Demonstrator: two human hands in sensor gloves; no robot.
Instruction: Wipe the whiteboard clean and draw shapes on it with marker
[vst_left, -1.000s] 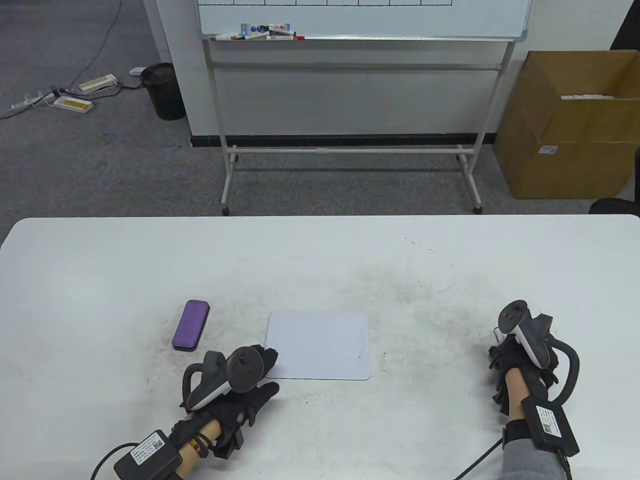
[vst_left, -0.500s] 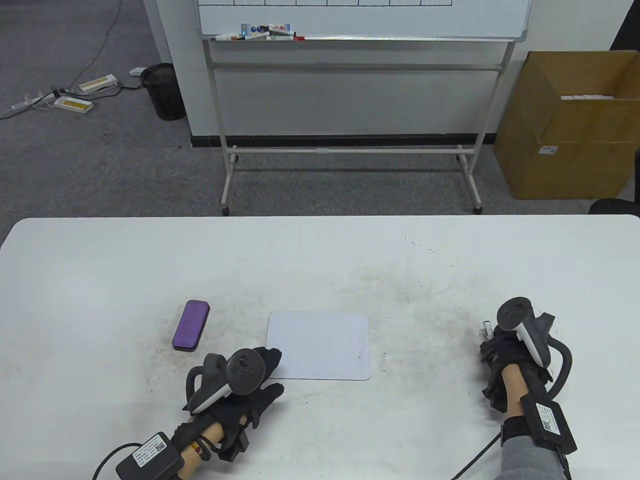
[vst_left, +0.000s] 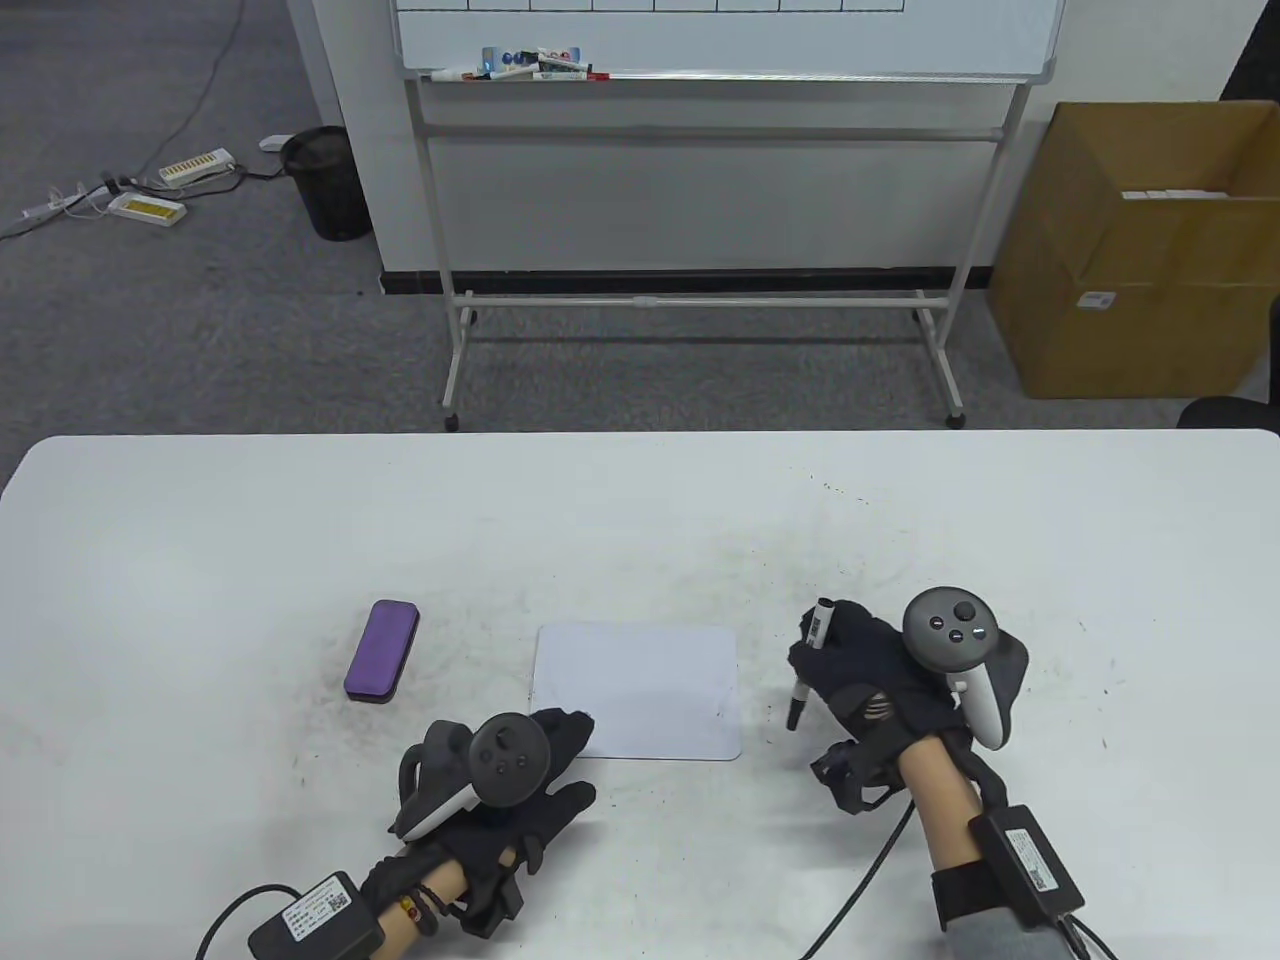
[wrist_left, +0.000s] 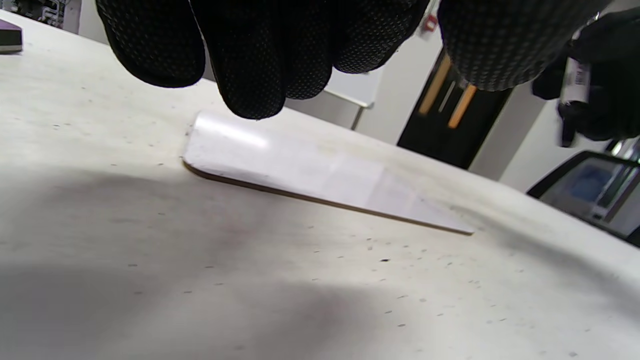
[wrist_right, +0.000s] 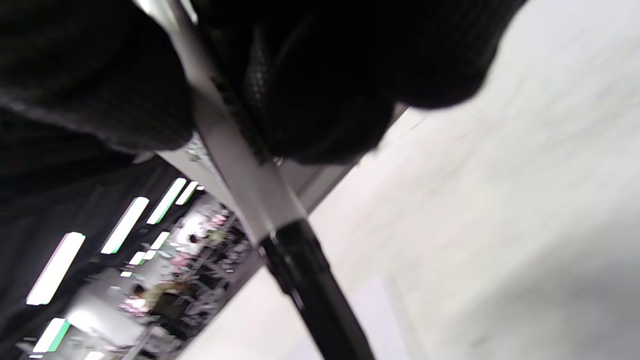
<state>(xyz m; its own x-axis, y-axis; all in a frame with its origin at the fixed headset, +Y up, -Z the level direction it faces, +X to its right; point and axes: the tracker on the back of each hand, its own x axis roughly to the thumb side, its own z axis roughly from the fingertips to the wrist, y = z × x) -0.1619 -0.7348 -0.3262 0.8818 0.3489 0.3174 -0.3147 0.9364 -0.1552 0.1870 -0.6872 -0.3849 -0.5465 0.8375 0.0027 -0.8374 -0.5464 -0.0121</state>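
Whiteboard (vst_left: 640, 690) right edge clear; right hand (vst_left: 865, 675) grips marker (vst_left: 808, 665) beside it.

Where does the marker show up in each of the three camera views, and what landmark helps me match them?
Table view: the marker is right of centre, gripped by the right hand, just right of the small whiteboard.
Left wrist view: marker at the far right edge, upper part, in the dark glove.
Right wrist view: marker runs diagonally through the centre, black end lowest.
Shared landmark: the small whiteboard lying on the table.
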